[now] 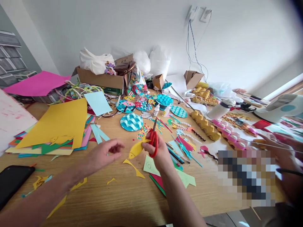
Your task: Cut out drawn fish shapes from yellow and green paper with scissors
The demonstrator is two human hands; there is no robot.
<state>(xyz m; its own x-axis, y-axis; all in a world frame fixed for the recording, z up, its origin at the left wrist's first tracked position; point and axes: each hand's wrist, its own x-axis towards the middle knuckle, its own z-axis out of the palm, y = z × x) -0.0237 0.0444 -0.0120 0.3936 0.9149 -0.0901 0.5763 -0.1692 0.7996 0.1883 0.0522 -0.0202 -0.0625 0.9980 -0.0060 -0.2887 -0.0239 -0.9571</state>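
My right hand (159, 150) is closed around red-handled scissors (154, 142), their blades pointing up and away from me. The same hand pinches a yellow paper fish (135, 151), which has a drawn eye and gill line. To the left of the fish, my left hand (107, 153) hovers over the table with loosely curled fingers apart and nothing in them. A thin yellow paper scrap (134, 168) lies just below the fish. Under my right wrist is a pale green paper piece (149, 164) with a fish outline drawn on it.
Stacked coloured paper, topped by a yellow sheet (63, 121), lies left, near a black phone (14, 179). Ahead are blue wave-patterned discs (131, 122) and glue bottles (156, 110). Pens (175, 154) and egg-carton strips (204, 126) lie right, where another person's hand (274, 145) works.
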